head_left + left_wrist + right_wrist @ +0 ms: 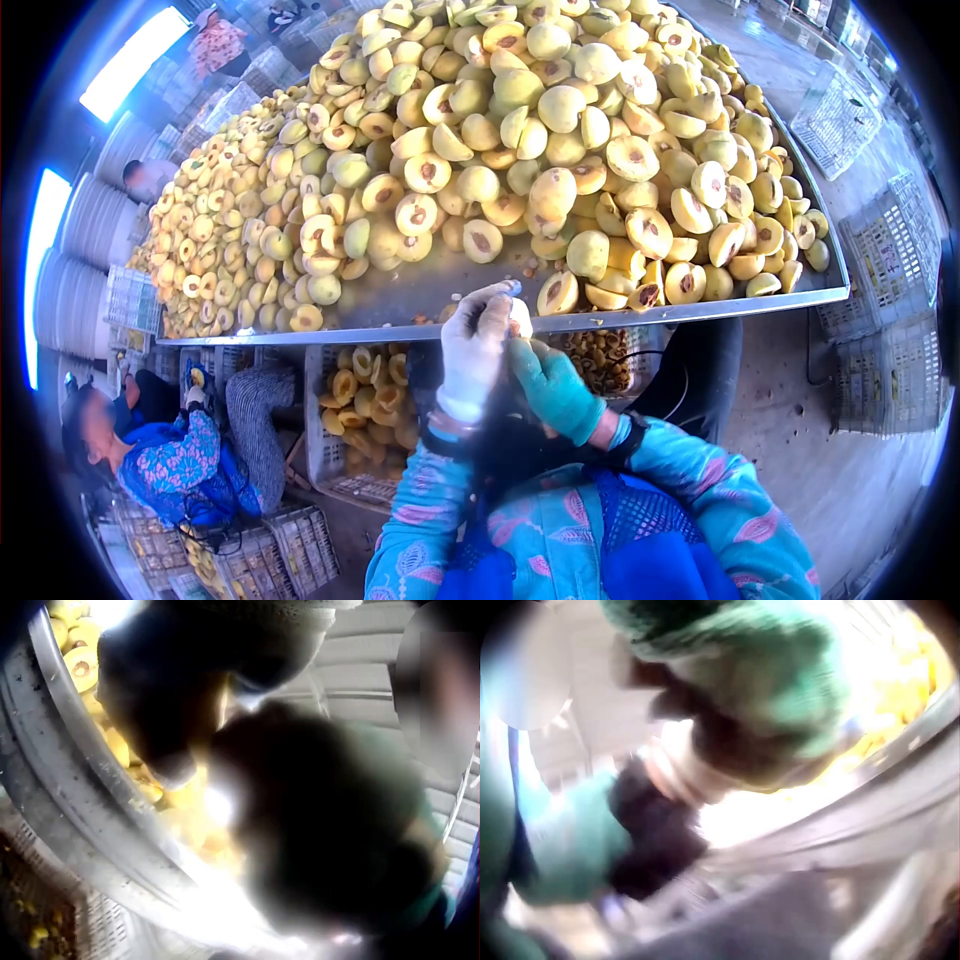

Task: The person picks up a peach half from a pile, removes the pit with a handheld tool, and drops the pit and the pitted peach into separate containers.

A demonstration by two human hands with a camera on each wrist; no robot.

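Looking at a metal table (400, 290) heaped with fruit halves (478, 184). Bunching white-gloved left hand (474, 350) and teal-gloved right hand (560, 395) together at the table's near edge; can't tell if gripping anything with either, fingertips blurring together. Seeing fruit-filled crate (362, 490) below the table, stacked crates (885, 375) off its right end.

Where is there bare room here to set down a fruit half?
The metal table shows a mostly bare patch left of the white-gloved left hand, between the fruit heap and front rim. Floor shows between the dark-trousered leg and stacked crates. Right of the hands, halves crowd near the rim.
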